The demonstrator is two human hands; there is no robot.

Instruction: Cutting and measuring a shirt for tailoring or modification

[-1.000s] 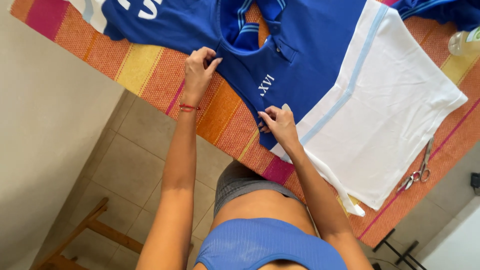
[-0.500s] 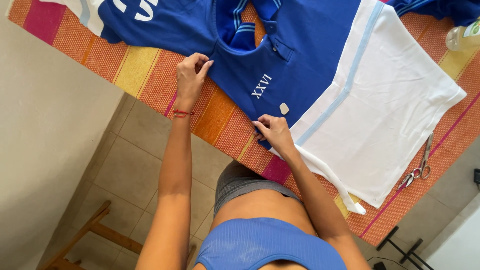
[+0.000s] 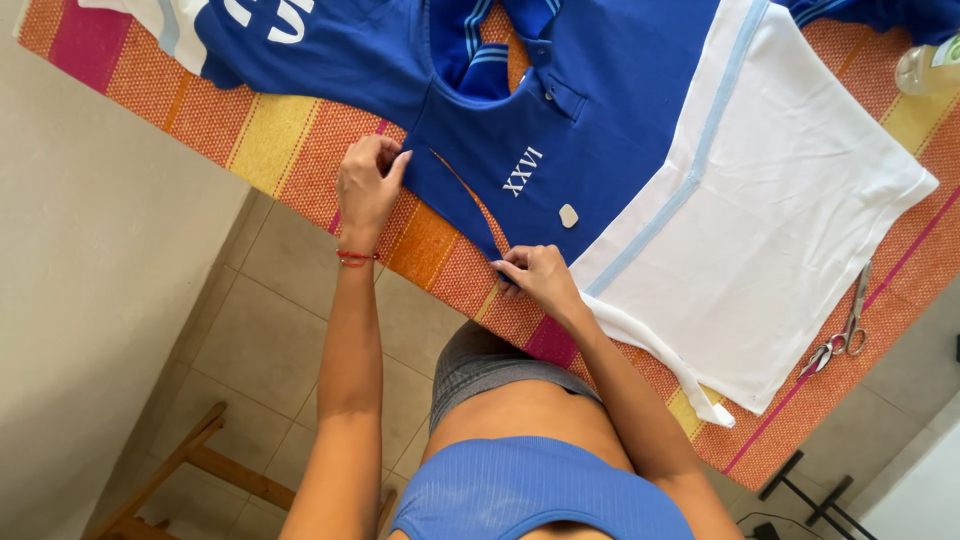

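Two hands pinch the near edge of a blue and white polo shirt spread on a striped table.

The left hand is closed narrow, fingertips nipping the blue polo shirt at its sleeve-side edge, while the right hand pinches the same blue edge lower down, just where it nears the table's front rim. The shirt lies flat across the orange, yellow and pink striped tablecloth, its white lower panel reaching towards the far right. A small pale chalk piece rests on the blue cloth between the hands. Scissors lie well apart near the right edge, with bare striped cloth around them; a clear bottle stands at the corner.
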